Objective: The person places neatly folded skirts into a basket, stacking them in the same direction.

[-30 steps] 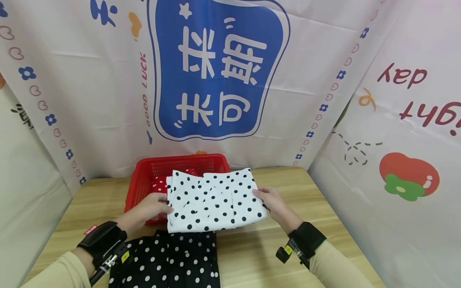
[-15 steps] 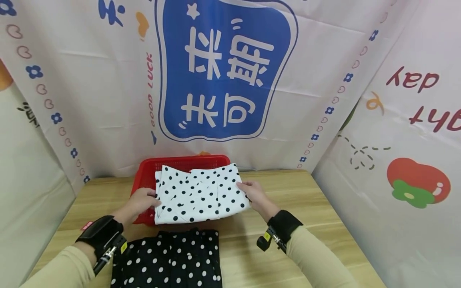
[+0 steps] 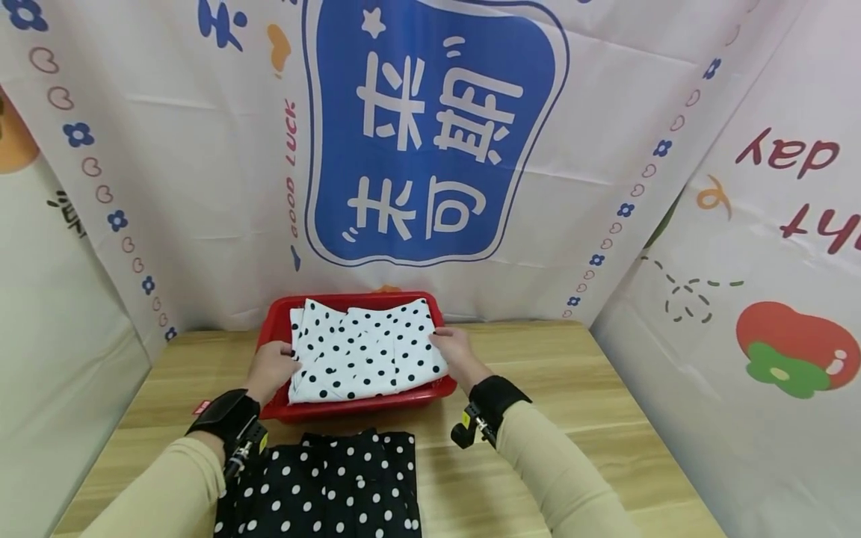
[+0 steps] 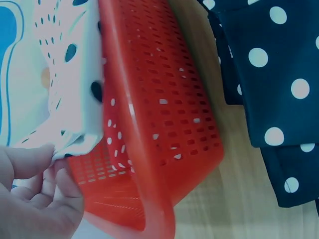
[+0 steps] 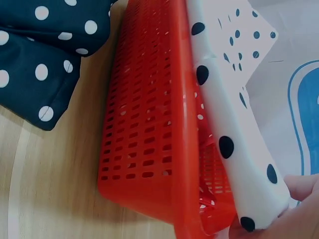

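The red basket [image 5: 183, 99] is finished in smooth plastic, glossy along the rim, with perforated walls. The white dotted cloth [image 3: 366, 355] is noted as matt and lightly creased. A matt finish is likewise shown by the black dotted cloth [image 3: 329, 489]. A smooth wood grain with a faint sheen is presented by the tabletop [image 3: 538, 366]; whether solid wood or laminate is used cannot be determined. Matt fabric is seen in the sleeves [image 3: 554, 459].

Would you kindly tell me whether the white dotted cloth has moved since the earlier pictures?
Yes: judged against the blue sign in the head view, the white dotted cloth has shifted left and forward, over the red basket.
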Demonstrator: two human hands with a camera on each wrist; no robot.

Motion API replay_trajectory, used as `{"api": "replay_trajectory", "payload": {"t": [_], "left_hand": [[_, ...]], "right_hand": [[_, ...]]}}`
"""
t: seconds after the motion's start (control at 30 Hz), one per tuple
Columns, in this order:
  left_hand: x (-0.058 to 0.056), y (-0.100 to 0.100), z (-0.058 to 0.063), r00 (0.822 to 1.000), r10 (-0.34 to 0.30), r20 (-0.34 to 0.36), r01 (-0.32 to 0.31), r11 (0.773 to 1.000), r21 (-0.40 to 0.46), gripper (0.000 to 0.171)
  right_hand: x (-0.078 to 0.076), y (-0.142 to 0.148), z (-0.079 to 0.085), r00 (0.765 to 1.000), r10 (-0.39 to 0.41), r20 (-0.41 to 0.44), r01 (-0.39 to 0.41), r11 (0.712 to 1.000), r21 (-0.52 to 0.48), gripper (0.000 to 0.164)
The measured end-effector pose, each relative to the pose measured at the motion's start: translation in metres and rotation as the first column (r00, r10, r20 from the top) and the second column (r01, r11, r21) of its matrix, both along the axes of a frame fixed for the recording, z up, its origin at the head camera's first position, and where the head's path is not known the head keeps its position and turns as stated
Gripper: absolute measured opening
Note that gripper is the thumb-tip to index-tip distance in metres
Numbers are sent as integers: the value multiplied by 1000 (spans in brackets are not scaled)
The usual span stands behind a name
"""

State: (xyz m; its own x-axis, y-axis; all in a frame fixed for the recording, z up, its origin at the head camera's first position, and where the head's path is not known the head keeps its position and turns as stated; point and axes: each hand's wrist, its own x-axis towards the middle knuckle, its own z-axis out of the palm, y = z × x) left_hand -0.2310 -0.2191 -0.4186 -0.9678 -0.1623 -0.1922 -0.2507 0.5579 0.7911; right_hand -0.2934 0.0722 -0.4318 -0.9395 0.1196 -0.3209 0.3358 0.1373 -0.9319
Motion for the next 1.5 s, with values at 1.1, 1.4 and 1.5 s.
{"api": "replay_trajectory", "payload": {"t": [1.1, 1.4, 1.5], "left_hand": [[4, 1, -30, 998, 7, -61, -9, 999, -41, 40], [27, -1, -13, 974, -201, -104, 187, 973, -132, 52], [32, 1, -8, 959, -260, -112, 234, 951, -202, 58]], "right_hand": [[14, -8, -24, 968, 237, -87, -218, 958, 188, 49], [32, 13, -5, 928, 314, -199, -270, 937, 220, 49], [37, 18, 0, 909, 359, -211, -298, 915, 272, 50]]}}
